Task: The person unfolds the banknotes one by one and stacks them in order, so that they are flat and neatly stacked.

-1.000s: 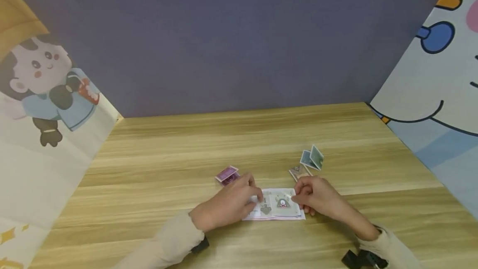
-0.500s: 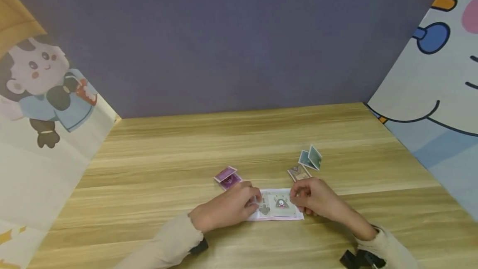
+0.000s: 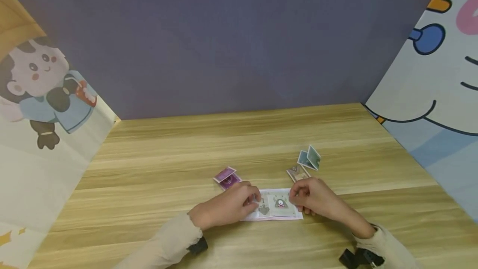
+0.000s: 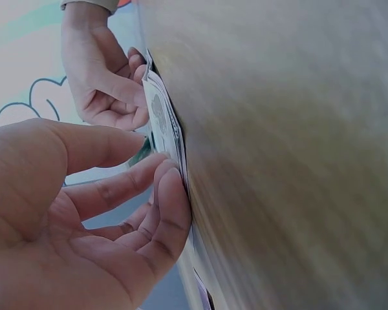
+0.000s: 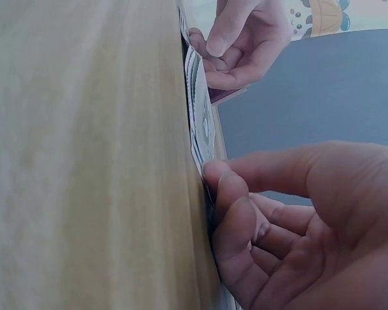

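Observation:
A white folded paper (image 3: 276,215), printed with a grey cartoon figure, lies flat on the table between my hands. Several thin layers show along its edge in both wrist views. My left hand (image 3: 228,204) rests bent fingertips on its left part; in the left wrist view the thumb (image 4: 126,145) stands apart from those fingers. At the right end, my right hand (image 3: 317,196) pinches the paper's edge between thumb and index finger, as the right wrist view shows. The left hand covers part of the paper's left end.
Beyond my left hand lies a folded purple paper (image 3: 228,177). A brown folded paper (image 3: 297,172) sits just past my right hand, with a green folded paper (image 3: 313,159) half standing behind it. A dark panel (image 3: 239,45) and printed side walls surround the wooden table (image 3: 168,148).
The head view has shifted slightly, moving everything a little to the left. Both hands keep nearly the same places on the paper.

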Tool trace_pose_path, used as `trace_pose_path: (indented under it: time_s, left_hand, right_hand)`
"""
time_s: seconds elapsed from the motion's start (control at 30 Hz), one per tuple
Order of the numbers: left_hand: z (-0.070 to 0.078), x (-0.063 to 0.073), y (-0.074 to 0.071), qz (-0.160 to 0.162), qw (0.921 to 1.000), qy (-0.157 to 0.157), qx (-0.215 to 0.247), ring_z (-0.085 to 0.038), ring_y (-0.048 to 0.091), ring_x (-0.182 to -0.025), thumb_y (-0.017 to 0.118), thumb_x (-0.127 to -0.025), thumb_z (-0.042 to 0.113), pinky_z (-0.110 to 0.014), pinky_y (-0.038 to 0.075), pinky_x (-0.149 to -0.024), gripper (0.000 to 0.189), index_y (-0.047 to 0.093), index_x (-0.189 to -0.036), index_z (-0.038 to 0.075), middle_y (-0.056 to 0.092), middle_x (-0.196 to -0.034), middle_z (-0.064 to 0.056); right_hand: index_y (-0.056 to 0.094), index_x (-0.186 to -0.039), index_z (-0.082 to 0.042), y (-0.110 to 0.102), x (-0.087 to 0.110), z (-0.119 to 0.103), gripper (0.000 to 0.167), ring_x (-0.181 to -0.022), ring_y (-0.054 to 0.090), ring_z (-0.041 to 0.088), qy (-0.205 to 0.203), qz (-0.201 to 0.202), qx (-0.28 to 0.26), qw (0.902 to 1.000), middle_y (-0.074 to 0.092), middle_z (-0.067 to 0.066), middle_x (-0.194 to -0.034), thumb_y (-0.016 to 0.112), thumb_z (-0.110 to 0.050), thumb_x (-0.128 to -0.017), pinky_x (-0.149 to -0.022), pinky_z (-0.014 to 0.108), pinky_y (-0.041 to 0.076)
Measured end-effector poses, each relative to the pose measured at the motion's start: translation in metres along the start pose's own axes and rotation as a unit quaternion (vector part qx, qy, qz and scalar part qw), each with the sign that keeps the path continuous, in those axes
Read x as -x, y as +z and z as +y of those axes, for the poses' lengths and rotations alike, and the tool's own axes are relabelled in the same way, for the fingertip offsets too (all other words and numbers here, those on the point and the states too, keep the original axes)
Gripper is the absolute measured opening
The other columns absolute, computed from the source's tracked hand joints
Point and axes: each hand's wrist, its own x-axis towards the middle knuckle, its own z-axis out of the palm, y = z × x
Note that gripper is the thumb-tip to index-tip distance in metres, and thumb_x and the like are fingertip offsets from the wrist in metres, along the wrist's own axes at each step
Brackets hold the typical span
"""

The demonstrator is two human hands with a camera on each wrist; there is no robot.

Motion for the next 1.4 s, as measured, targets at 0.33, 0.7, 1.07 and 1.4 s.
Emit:
trace_pose_path:
  time_s: [0.33,0.7,1.07,1.4]
  left_hand:
    - [0.001,0.001,0.003,0.000,0.9997,0.009,-0.022,-0.005,0.053,-0.082,0.064,-0.096,0.013,-0.013,0.048,-0.069,0.018,0.067,-0.110,0.002,0.059,-0.097,0.002]
    - [0.013,-0.002,-0.012,0.027,0.9980,0.038,-0.042,-0.001,0.053,-0.073,0.060,-0.099,0.013,-0.012,0.046,-0.065,0.013,0.071,-0.102,0.007,0.061,-0.085,0.008]
    - [0.013,0.004,-0.043,0.127,0.9914,0.020,-0.021,-0.005,0.057,-0.073,0.061,-0.097,0.008,-0.020,0.052,-0.065,0.012,0.071,-0.101,0.007,0.066,-0.089,0.006]
    - [-0.021,0.011,-0.063,0.167,0.9852,-0.035,-0.014,-0.011,0.060,-0.074,0.066,-0.094,0.008,-0.021,0.053,-0.061,0.010,0.069,-0.103,0.004,0.066,-0.090,0.000]
  right_hand:
    - [0.066,-0.085,-0.005,-0.002,0.000,0.002,0.006,-0.045,0.054,0.010,-0.021,-0.020,-0.018,0.9994,0.061,0.002,-0.059,0.068,-0.006,-0.091,-0.039,0.025,0.047]
    - [0.067,-0.092,-0.005,-0.007,-0.002,-0.010,0.005,-0.050,0.056,0.015,-0.018,0.005,-0.030,0.9994,0.062,0.006,-0.062,0.070,-0.009,-0.092,-0.043,0.024,0.047]
    - [0.068,-0.095,-0.004,0.000,-0.012,-0.036,0.010,-0.050,0.053,0.015,-0.058,0.044,-0.014,0.9972,0.058,0.003,-0.061,0.068,-0.014,-0.094,-0.045,0.024,0.045]
    - [0.070,-0.092,-0.010,0.014,-0.046,-0.066,0.014,-0.056,0.057,0.012,-0.105,0.044,0.041,0.9927,0.064,0.003,-0.066,0.063,-0.020,-0.099,-0.050,0.024,0.047]
